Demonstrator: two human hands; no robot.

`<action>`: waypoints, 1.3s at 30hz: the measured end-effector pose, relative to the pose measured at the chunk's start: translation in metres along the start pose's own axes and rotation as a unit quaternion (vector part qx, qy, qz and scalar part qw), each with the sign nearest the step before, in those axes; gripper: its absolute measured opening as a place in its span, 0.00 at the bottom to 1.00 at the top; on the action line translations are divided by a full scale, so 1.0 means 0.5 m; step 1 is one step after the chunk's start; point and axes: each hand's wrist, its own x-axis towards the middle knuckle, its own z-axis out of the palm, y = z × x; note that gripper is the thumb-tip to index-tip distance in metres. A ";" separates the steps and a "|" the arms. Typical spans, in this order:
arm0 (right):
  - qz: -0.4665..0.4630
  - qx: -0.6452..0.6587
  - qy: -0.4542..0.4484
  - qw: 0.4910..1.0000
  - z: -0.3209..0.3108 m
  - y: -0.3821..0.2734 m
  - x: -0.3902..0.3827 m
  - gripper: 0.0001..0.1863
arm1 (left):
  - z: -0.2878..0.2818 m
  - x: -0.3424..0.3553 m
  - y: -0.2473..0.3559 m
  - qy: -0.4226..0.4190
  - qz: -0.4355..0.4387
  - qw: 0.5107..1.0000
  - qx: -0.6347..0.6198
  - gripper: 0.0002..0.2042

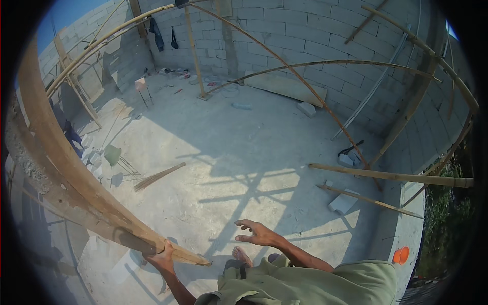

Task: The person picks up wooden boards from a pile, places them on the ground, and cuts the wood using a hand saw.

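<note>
A long wooden plank (96,195) curves down the left side of the head view to a narrow end near my feet. Close to that lower end, my left hand (161,257) is closed around the plank's edge, the thumb side uppermost; part of its grip is hidden. A rough grey concrete beam or column (38,170) runs along the plank's outer side. My right hand (256,234) is in the air in front of my body, fingers apart and slightly bent, holding nothing. Below it, my bare foot (242,255) shows on the concrete floor (223,193).
Bamboo poles (386,176) reach in from the right, and a thin diagonal pole (295,71) crosses ahead. A twig broom (160,176) lies on the floor. Pale blocks (344,202) rest near the low right wall, and an orange cup (401,255) is on that wall.
</note>
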 end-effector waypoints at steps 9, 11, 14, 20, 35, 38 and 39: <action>-0.210 0.386 0.067 0.896 -0.366 -0.182 0.512 0.61 | 0.407 0.236 0.013 -0.406 0.014 0.914 0.007 0.27; -0.248 0.446 0.069 0.857 -0.443 -0.190 0.664 0.64 | 0.524 0.267 -0.019 -0.439 0.009 0.898 0.020 0.28; -0.227 0.540 0.009 0.810 -0.519 -0.095 0.873 0.58 | 0.672 0.328 -0.064 -0.524 -0.009 0.851 0.007 0.34; -0.042 0.609 0.039 0.791 -0.663 -0.033 1.195 0.35 | 0.870 0.442 0.003 -0.478 -0.072 0.863 0.145 0.33; 0.134 0.417 0.133 0.889 -0.881 -0.034 2.024 0.33 | 1.646 0.996 0.019 -0.297 -0.107 0.932 0.177 0.37; 0.148 0.370 0.074 0.914 -0.986 -0.031 2.148 0.38 | 1.768 1.133 0.042 -0.338 -0.172 0.909 0.169 0.39; 0.105 0.340 0.046 0.934 -1.025 -0.028 2.207 0.39 | 1.809 1.184 0.040 -0.335 -0.179 0.910 0.166 0.39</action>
